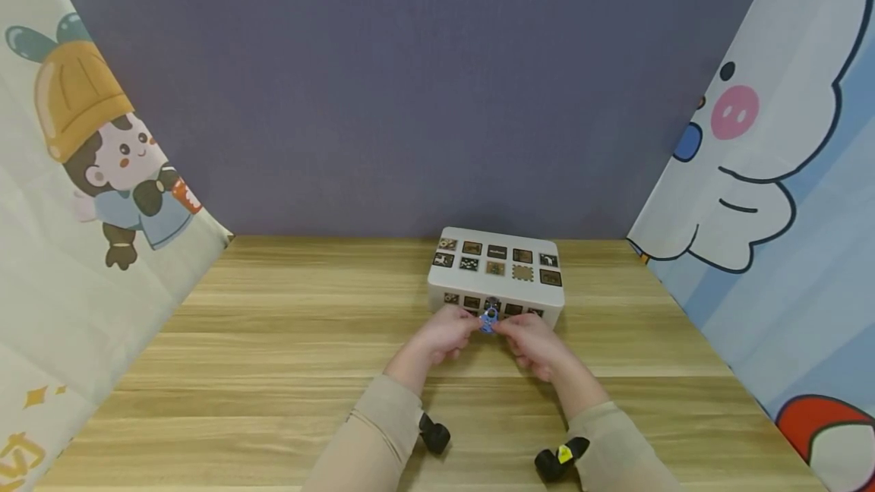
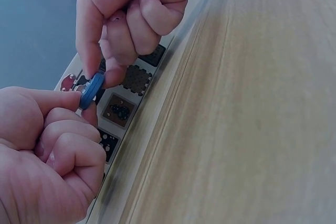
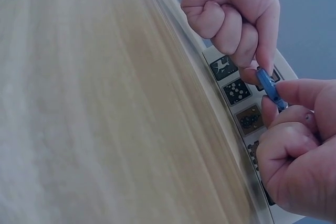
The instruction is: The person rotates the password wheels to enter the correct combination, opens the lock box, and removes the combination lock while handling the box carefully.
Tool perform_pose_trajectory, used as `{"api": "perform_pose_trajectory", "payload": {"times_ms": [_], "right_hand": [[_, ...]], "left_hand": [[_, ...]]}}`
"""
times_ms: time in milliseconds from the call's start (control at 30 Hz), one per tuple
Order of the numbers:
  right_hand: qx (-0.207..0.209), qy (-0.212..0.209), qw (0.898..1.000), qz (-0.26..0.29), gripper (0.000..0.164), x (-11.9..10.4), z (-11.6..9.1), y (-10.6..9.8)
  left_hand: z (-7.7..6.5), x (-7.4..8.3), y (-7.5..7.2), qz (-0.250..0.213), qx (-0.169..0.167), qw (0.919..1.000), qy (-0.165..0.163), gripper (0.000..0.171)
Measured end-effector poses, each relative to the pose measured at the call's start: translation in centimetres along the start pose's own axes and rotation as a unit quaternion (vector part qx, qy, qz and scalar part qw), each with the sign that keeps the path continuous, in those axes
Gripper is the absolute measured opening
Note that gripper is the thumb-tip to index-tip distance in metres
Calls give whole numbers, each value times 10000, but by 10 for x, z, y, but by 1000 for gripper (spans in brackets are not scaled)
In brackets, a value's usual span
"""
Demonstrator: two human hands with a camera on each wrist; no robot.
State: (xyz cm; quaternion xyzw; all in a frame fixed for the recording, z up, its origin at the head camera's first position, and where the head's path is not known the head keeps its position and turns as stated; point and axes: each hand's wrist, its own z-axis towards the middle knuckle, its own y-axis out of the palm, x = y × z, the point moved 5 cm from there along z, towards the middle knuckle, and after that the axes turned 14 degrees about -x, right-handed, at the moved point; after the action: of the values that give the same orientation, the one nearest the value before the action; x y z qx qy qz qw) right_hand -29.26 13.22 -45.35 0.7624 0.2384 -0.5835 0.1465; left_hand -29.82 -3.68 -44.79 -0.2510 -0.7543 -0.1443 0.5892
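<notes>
A small blue padlock point(image 1: 488, 320) is at the front of a white box point(image 1: 494, 291), by the metal latch point(image 1: 492, 304) on its front face. My left hand point(image 1: 446, 332) pinches the padlock's left side between thumb and forefinger, the other fingers folded in. From the right, my right hand point(image 1: 536, 342) pinches its other side the same way. In the left wrist view the padlock point(image 2: 92, 91) shows edge-on between the fingertips. The right wrist view also has the blue padlock point(image 3: 270, 87) between both pinches. The box's lid is down, printed with dark and brown square pictures.
The box stands near the back of a wood-grain table point(image 1: 307, 348), close to a grey-blue back panel point(image 1: 410, 97). Cartoon-printed sheets, a left one point(image 1: 89, 264) and a right one point(image 1: 807, 249), flank the table. Black wrist cameras sit on both sleeves.
</notes>
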Motion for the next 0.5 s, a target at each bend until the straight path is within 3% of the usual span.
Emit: {"api": "perform_pose_trajectory", "payload": {"times_ms": [500], "right_hand": [[68,-10,9998,-167,30,-1,2,2]], "left_hand": [[-1,1,-3,-119,192,9997,32,20]]}}
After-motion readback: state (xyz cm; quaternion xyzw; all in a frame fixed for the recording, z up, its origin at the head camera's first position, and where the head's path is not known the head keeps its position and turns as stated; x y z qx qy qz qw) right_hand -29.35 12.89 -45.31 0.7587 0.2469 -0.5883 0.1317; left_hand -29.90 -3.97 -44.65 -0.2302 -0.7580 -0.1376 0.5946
